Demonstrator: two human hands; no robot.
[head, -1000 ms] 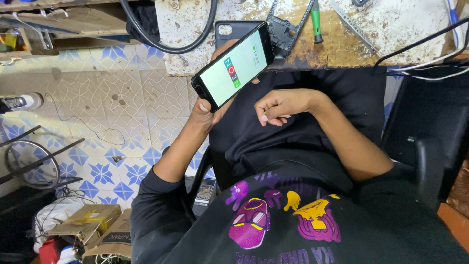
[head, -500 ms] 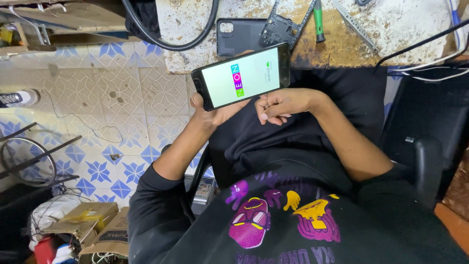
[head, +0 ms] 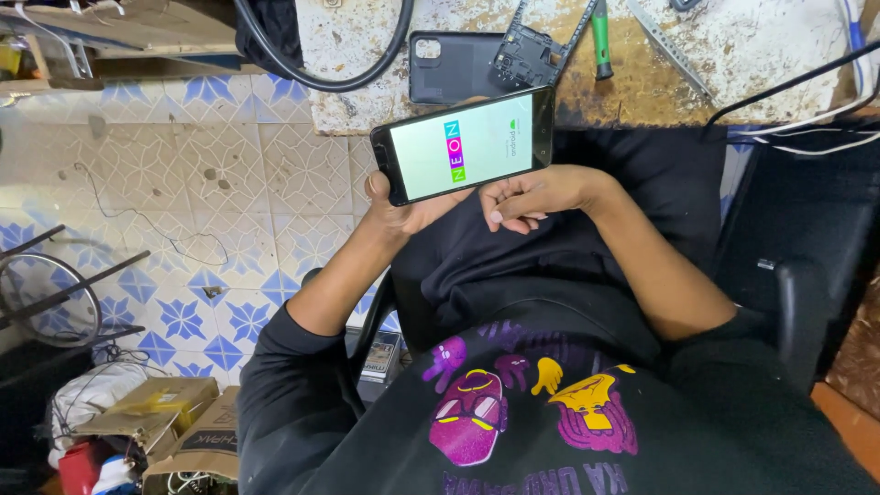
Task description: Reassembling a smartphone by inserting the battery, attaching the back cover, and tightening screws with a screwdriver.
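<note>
Grip: left hand [head: 403, 206] grasps the phone [head: 463, 147] from beneath, thumb hooked over its 9 o'clock end, palm under the back. Phone held flat-on to the person's face, long side running 9 to 3 o'clock, slightly raised at the 3 o'clock end, above the lap and just short of the bench edge.

Right hand [head: 532, 197]: half-curled at the phone's 5 o'clock, grasping nothing visible. Knuckles lie close under the lower edge; cannot tell whether they touch it.

Screen lit, pale, with a coloured start-up logo at centre. Judgement: the step in hand is a power-on check, with the handset held and watched while it boots. Any further handling would call for the left hand to keep the phone level and for a free right fingertip on the glass.

Surface: worn, stained workbench [head: 779, 64] at 12 o'clock. On it, a dark back cover [head: 454, 66] just beyond the phone, a stripped phone frame [head: 527, 60] touching the cover's 3 o'clock side, a green-handled screwdriver [head: 600, 37], and a thick black cable [head: 357, 78] looping off the 9 o'clock corner.

Room: blue-and-white tiled floor [head: 183, 183] at 9 o'clock; cardboard boxes [head: 156, 408] at 7 o'clock.
</note>
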